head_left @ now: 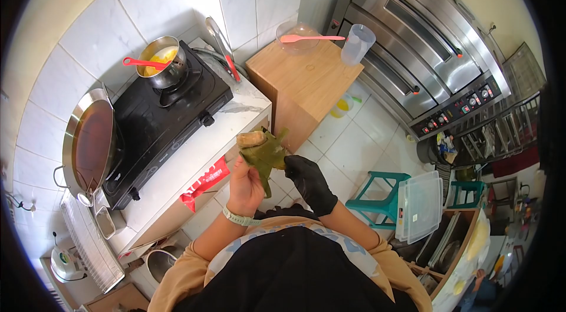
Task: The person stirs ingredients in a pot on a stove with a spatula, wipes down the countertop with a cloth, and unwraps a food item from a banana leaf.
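Observation:
My bare left hand (245,187), a pale watch band at its wrist, is closed around a green leaf wrapper (266,157) that looks like banana leaf. A pale brown, rounded piece of food (252,138) shows at the wrapper's upper left, uncovered on top. My right hand (308,181), in a black glove, has its fingers pinched on the leaf's right edge. Both hands are in front of my body, past the edge of the stove counter. The underside of the food is hidden by the leaf.
Left, a black gas stove (171,129) carries a wide pan of brown liquid (94,144) and a small pot (168,76). Ahead stands a wooden cabinet (300,82) with a plastic jug (358,45) and pink spatula (309,38). A steel oven (418,40) and green stool (377,203) are right.

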Tool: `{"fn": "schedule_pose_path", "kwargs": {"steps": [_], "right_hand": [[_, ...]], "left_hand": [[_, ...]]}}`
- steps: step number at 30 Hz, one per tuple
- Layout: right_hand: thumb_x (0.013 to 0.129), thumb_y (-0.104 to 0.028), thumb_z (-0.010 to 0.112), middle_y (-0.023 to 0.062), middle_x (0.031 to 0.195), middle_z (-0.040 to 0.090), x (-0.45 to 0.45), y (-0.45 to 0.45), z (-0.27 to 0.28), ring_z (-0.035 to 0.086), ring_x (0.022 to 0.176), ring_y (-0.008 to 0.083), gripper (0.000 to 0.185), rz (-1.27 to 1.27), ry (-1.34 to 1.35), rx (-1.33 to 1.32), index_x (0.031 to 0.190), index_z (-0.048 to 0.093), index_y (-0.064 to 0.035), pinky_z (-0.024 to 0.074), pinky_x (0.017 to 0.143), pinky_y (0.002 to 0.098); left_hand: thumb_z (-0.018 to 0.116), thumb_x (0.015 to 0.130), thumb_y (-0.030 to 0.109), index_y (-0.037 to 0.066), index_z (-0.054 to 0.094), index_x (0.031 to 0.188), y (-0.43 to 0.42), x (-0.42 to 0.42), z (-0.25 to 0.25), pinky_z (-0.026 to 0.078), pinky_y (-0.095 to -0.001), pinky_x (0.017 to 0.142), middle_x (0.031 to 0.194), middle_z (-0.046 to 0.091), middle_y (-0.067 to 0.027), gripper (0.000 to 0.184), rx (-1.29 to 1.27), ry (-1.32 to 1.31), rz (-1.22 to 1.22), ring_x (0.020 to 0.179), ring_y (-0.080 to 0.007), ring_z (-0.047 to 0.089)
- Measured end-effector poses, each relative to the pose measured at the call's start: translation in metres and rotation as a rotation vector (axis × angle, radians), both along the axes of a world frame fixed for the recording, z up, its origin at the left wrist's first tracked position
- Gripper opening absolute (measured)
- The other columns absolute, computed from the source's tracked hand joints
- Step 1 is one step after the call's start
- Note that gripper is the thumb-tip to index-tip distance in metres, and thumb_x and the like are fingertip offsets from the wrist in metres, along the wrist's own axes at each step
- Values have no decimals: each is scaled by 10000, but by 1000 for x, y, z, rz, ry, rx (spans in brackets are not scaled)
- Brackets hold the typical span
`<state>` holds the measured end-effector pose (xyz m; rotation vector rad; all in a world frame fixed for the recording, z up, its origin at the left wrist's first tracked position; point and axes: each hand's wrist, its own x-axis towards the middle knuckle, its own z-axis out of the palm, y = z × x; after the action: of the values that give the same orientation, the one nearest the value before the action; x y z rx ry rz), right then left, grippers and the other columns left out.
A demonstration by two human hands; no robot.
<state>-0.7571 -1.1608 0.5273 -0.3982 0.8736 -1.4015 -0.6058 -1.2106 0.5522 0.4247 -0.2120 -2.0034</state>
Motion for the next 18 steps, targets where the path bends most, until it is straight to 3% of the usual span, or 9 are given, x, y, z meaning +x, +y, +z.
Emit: {"fn": "schedule_pose_path", "kwargs": {"steps": [8, 11, 18], "right_hand": [[858, -128, 552, 31, 805, 527, 6, -4, 7, 460, 727, 98, 190, -8, 17, 59, 954, 603, 28, 379, 678, 225], [858, -127, 550, 30, 811, 536, 7, -5, 14, 464, 733, 94, 195, 15, 27, 81, 960, 603, 30, 380, 680, 224], [852, -144, 563, 21, 793, 535, 9, -8, 21, 453, 715, 85, 209, 25, 72, 35, 956, 604, 33, 377, 676, 220]], "left_hand": [[482, 885, 79, -13, 497, 1138, -2, 2, -1, 463, -331, 925, 1142, 568, -142, 269, -29, 110, -43, 1052, -214, 563], [522, 870, 140, -44, 462, 1157, -4, 4, -1, 450, -352, 932, 1155, 542, -154, 346, -37, 19, -7, 1050, -245, 544], [517, 871, 140, -25, 468, 1161, -4, 7, -7, 454, -356, 918, 1146, 553, -142, 337, -50, 7, 59, 1048, -238, 550]]}}
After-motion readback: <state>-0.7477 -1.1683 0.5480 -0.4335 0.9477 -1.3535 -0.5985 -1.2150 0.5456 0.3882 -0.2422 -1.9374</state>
